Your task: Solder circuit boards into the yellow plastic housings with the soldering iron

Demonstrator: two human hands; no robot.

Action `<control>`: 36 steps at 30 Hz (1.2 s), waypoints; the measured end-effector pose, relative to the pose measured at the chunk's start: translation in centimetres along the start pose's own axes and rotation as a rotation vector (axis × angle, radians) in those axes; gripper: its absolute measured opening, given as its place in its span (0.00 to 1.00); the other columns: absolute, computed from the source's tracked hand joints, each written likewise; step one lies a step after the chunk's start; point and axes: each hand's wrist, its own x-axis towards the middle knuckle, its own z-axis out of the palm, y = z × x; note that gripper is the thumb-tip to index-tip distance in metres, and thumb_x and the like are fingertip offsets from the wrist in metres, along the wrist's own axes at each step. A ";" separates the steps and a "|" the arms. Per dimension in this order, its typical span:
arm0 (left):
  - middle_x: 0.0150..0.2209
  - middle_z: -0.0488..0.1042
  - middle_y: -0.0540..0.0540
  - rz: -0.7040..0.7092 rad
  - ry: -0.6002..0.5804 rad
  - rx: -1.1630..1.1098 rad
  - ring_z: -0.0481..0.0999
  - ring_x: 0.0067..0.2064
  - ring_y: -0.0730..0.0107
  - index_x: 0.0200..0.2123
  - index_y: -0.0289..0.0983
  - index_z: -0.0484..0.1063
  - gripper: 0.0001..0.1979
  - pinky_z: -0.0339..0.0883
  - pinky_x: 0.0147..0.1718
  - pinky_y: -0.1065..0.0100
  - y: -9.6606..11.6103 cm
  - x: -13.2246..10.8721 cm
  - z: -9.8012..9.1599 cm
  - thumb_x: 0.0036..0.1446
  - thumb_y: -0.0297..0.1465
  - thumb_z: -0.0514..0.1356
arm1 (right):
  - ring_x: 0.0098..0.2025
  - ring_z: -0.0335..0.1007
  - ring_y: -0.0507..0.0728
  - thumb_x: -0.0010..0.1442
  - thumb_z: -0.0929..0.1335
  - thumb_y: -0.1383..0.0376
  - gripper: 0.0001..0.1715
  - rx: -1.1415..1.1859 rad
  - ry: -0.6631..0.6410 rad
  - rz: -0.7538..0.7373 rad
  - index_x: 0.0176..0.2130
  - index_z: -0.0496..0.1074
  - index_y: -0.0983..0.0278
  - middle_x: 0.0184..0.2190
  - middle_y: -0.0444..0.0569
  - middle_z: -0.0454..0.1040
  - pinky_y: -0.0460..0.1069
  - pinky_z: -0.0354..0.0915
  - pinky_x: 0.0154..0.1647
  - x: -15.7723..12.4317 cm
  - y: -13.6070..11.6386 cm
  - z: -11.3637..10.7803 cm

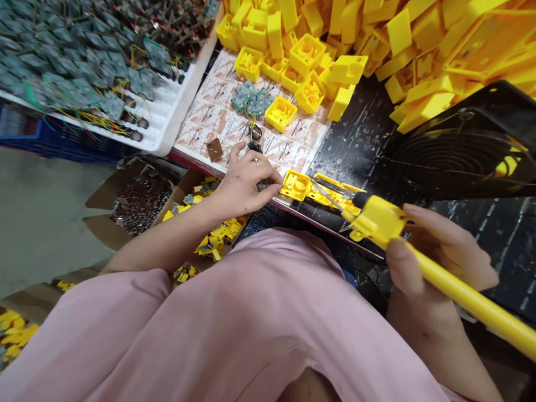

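Observation:
My left hand (251,180) rests at the bench's near edge, thumb and forefinger pinched together at the left side of a small open yellow casing (296,185). Something dark lies partly hidden beneath its palm. My right hand (435,251) grips a yellow soldering iron (379,220) with a black collar and a thin guide tube. Its metal tip points left, over a row of yellow casings (330,190); whether it touches one I cannot tell. Just beyond my left fingers are a small round speaker-like part (255,132) with wires and some green circuit boards (251,99).
A white foam tray (167,125) of wired circuit boards stands at the left. Yellow casings (307,53) pile up at the back, near a black fan (460,145) at the right. A brown piece (215,149) lies on the bench. Cardboard boxes (100,229) of parts sit below.

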 end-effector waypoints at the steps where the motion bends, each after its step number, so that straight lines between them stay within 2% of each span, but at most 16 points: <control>1: 0.34 0.81 0.50 0.004 -0.003 0.017 0.77 0.47 0.59 0.33 0.43 0.80 0.10 0.45 0.73 0.33 0.1 0.1 0.0 0.62 0.37 0.60 | 0.39 0.83 0.60 0.64 0.76 0.66 0.35 -0.006 0.007 -0.048 0.67 0.72 0.49 0.50 0.46 0.84 0.54 0.78 0.34 0.1 -0.3 -0.1; 3: 0.32 0.80 0.50 0.019 -0.013 0.063 0.77 0.46 0.59 0.32 0.42 0.79 0.10 0.46 0.72 0.32 0.1 0.3 -0.1 0.61 0.37 0.59 | 0.38 0.84 0.59 0.59 0.79 0.69 0.37 -0.001 0.004 -0.144 0.64 0.75 0.53 0.46 0.47 0.85 0.52 0.80 0.35 0.7 -0.6 -0.2; 5: 0.31 0.79 0.50 0.043 -0.037 0.115 0.77 0.46 0.58 0.32 0.42 0.79 0.10 0.47 0.71 0.31 0.2 0.6 -0.2 0.61 0.36 0.58 | 0.35 0.84 0.57 0.59 0.79 0.70 0.33 0.022 -0.102 -0.237 0.61 0.76 0.58 0.39 0.47 0.85 0.49 0.79 0.33 1.5 -0.5 -0.1; 7: 0.31 0.78 0.50 0.074 -0.073 0.162 0.76 0.46 0.57 0.32 0.41 0.79 0.10 0.49 0.70 0.31 0.3 1.0 -0.4 0.61 0.35 0.58 | 0.33 0.83 0.55 0.62 0.78 0.68 0.24 0.030 -0.168 -0.326 0.57 0.76 0.61 0.33 0.47 0.84 0.46 0.78 0.30 2.4 -0.4 0.0; 11: 0.30 0.77 0.49 0.116 -0.157 0.237 0.76 0.45 0.56 0.30 0.42 0.79 0.10 0.52 0.70 0.30 1.0 2.0 -1.1 0.59 0.34 0.58 | 0.32 0.83 0.52 0.68 0.75 0.65 0.06 -0.021 -0.244 -0.360 0.43 0.75 0.62 0.30 0.46 0.82 0.44 0.78 0.33 3.5 -0.7 0.0; 15: 0.29 0.77 0.49 0.125 -0.228 0.273 0.76 0.45 0.55 0.28 0.43 0.78 0.09 0.50 0.71 0.30 1.5 2.9 -1.7 0.58 0.34 0.59 | 0.30 0.81 0.51 0.67 0.76 0.65 0.09 -0.079 -0.282 -0.393 0.35 0.74 0.61 0.28 0.45 0.81 0.42 0.77 0.33 3.9 -1.3 0.0; 18: 0.30 0.78 0.49 0.128 -0.263 0.272 0.76 0.46 0.55 0.28 0.43 0.78 0.08 0.48 0.72 0.29 1.5 3.2 -1.9 0.57 0.34 0.60 | 0.31 0.80 0.51 0.62 0.78 0.70 0.11 -0.064 -0.287 -0.412 0.37 0.74 0.63 0.30 0.45 0.81 0.43 0.77 0.34 4.2 -1.4 0.3; 21: 0.30 0.78 0.50 0.143 -0.247 0.233 0.76 0.45 0.55 0.26 0.43 0.78 0.08 0.48 0.72 0.31 1.3 3.4 -1.8 0.57 0.33 0.60 | 0.31 0.78 0.51 0.56 0.80 0.75 0.16 -0.005 -0.314 -0.480 0.40 0.74 0.66 0.31 0.49 0.81 0.45 0.75 0.32 5.0 -1.4 0.5; 25: 0.28 0.76 0.50 0.169 -0.242 0.203 0.77 0.45 0.55 0.25 0.42 0.77 0.08 0.51 0.70 0.33 1.4 3.8 -1.8 0.55 0.32 0.61 | 0.31 0.78 0.53 0.56 0.79 0.76 0.14 0.037 -0.362 -0.556 0.39 0.76 0.69 0.31 0.53 0.80 0.47 0.75 0.32 5.9 -1.7 0.3; 27: 0.28 0.76 0.50 0.169 -0.286 0.235 0.77 0.45 0.55 0.25 0.41 0.77 0.08 0.53 0.69 0.33 1.6 4.0 -1.9 0.55 0.31 0.61 | 0.32 0.78 0.52 0.60 0.78 0.73 0.10 0.017 -0.369 -0.523 0.40 0.76 0.68 0.31 0.51 0.80 0.47 0.75 0.34 5.8 -1.7 -0.3; 29: 0.28 0.76 0.49 0.168 -0.336 0.277 0.77 0.46 0.54 0.25 0.40 0.76 0.08 0.55 0.68 0.33 1.7 4.3 -2.0 0.55 0.31 0.61 | 0.35 0.79 0.52 0.68 0.75 0.66 0.05 -0.025 -0.356 -0.427 0.41 0.76 0.64 0.32 0.49 0.80 0.47 0.76 0.37 5.2 -1.5 -1.0; 31: 0.28 0.76 0.49 0.168 -0.355 0.293 0.77 0.46 0.55 0.25 0.40 0.76 0.07 0.55 0.68 0.34 1.6 4.4 -2.0 0.54 0.31 0.61 | 0.36 0.80 0.52 0.74 0.70 0.59 0.08 -0.058 -0.319 -0.331 0.42 0.75 0.60 0.33 0.49 0.80 0.47 0.76 0.37 4.5 -1.2 -1.5; 34: 0.27 0.76 0.51 0.151 -0.329 0.263 0.77 0.46 0.55 0.25 0.42 0.76 0.06 0.55 0.69 0.37 1.3 4.3 -1.7 0.53 0.31 0.62 | 0.33 0.80 0.52 0.71 0.72 0.61 0.06 -0.026 -0.249 -0.306 0.41 0.75 0.59 0.31 0.47 0.80 0.46 0.75 0.33 3.9 -0.6 -1.5; 36: 0.28 0.76 0.51 0.130 -0.314 0.232 0.77 0.46 0.55 0.25 0.42 0.76 0.06 0.54 0.69 0.38 1.2 4.2 -1.7 0.53 0.32 0.61 | 0.33 0.81 0.52 0.69 0.74 0.64 0.03 0.001 -0.249 -0.287 0.42 0.76 0.59 0.31 0.47 0.81 0.46 0.76 0.32 3.7 -0.2 -1.3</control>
